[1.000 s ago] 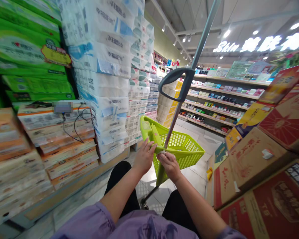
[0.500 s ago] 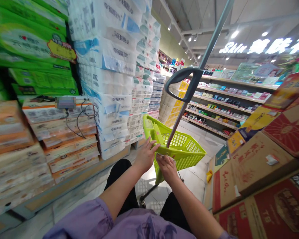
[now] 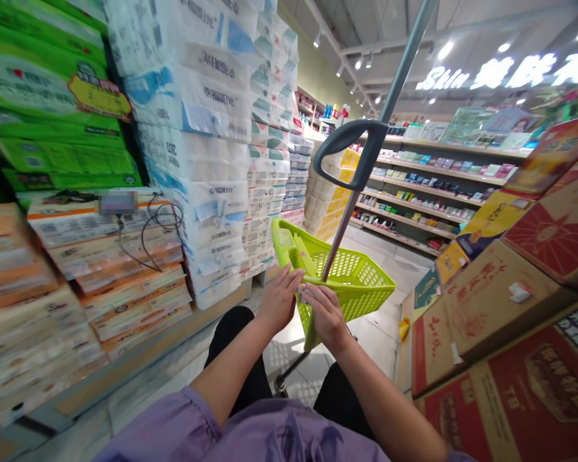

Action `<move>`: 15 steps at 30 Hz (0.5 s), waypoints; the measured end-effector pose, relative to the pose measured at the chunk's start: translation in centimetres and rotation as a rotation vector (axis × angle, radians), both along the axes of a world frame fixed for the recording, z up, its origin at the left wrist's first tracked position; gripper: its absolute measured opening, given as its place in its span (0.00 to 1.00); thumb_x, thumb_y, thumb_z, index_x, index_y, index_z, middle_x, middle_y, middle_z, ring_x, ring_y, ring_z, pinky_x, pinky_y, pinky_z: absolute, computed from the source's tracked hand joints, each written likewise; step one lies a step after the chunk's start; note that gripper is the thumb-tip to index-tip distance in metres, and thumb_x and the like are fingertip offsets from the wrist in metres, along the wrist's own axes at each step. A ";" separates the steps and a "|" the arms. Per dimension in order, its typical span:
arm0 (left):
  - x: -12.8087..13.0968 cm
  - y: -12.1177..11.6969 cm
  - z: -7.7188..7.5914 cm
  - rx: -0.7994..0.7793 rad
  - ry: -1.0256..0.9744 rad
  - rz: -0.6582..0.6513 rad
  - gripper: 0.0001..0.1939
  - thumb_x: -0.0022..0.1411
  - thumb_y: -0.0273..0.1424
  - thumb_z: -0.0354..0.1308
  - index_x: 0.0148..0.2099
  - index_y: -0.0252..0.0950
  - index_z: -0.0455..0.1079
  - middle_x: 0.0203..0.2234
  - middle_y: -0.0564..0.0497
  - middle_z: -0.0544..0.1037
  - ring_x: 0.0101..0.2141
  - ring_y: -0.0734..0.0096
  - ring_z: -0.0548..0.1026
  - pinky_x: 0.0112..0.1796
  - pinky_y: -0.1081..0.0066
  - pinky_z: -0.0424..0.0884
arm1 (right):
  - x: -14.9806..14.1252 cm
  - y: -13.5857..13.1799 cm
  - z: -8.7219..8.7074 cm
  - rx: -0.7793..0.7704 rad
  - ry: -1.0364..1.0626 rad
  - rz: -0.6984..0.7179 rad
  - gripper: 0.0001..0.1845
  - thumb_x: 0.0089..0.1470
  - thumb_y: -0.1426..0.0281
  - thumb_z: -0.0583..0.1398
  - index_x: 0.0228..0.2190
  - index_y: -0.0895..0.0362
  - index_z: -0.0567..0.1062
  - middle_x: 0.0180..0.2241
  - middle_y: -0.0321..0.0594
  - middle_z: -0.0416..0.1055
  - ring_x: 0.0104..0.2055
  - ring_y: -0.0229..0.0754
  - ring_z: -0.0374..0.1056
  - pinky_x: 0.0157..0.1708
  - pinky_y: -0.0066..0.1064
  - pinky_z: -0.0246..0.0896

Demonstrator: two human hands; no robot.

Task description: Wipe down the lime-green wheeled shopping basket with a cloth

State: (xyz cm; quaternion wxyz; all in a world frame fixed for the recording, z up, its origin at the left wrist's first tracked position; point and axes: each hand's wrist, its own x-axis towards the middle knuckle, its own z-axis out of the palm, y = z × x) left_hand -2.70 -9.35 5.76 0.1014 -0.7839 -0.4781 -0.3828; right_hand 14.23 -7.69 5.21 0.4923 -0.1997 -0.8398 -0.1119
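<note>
A lime-green shopping cart (image 3: 366, 301) with a perforated basket stands tilted right before my knees. A grey metal pole (image 3: 349, 212) with a dark grey loop handle (image 3: 351, 157) rises from it. My left hand (image 3: 280, 298) grips the near rim of the basket, fingers bent over the edge. Beside it, my right hand (image 3: 326, 316) is closed on a small greyish cloth (image 3: 303, 292) pressed against the same rim. Most of the cloth is hidden under the fingers.
Stacked white tissue packs (image 3: 207, 154) and green packs (image 3: 43, 90) stand on the left, with a small device and a cable (image 3: 161, 221) on lower packs. Cardboard boxes (image 3: 501, 301) pile up on the right. Shelves of small goods (image 3: 428, 186) line the back.
My right hand has slid slightly left and up along the basket rim with the cloth, closer to my left hand. The left hand stays at the rim. The view has shifted a little.
</note>
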 end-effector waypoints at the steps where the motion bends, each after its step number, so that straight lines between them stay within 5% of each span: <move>1: 0.2 -0.1 -0.2 0.011 0.001 -0.007 0.29 0.63 0.19 0.43 0.65 0.37 0.52 0.59 0.44 0.67 0.65 0.61 0.52 0.61 0.51 0.59 | -0.4 -0.2 0.4 -0.018 0.055 -0.033 0.24 0.63 0.75 0.51 0.58 0.49 0.65 0.54 0.42 0.69 0.56 0.45 0.63 0.54 0.43 0.64; 8: 1.8 -1.3 -1.4 0.149 -0.225 0.032 0.28 0.65 0.21 0.41 0.66 0.35 0.44 0.58 0.38 0.65 0.61 0.59 0.61 0.57 0.52 0.65 | -2.9 0.2 1.5 -0.264 0.012 -0.322 0.22 0.64 0.59 0.50 0.52 0.58 0.67 0.45 0.49 0.72 0.47 0.49 0.67 0.48 0.43 0.62; 15: -1.0 0.5 1.4 0.090 -0.148 0.038 0.20 0.69 0.29 0.42 0.61 0.35 0.58 0.56 0.42 0.67 0.61 0.60 0.59 0.60 0.52 0.59 | -1.4 -1.1 1.3 -0.185 0.112 -0.327 0.15 0.63 0.60 0.51 0.36 0.57 0.73 0.32 0.42 0.73 0.36 0.45 0.66 0.39 0.37 0.57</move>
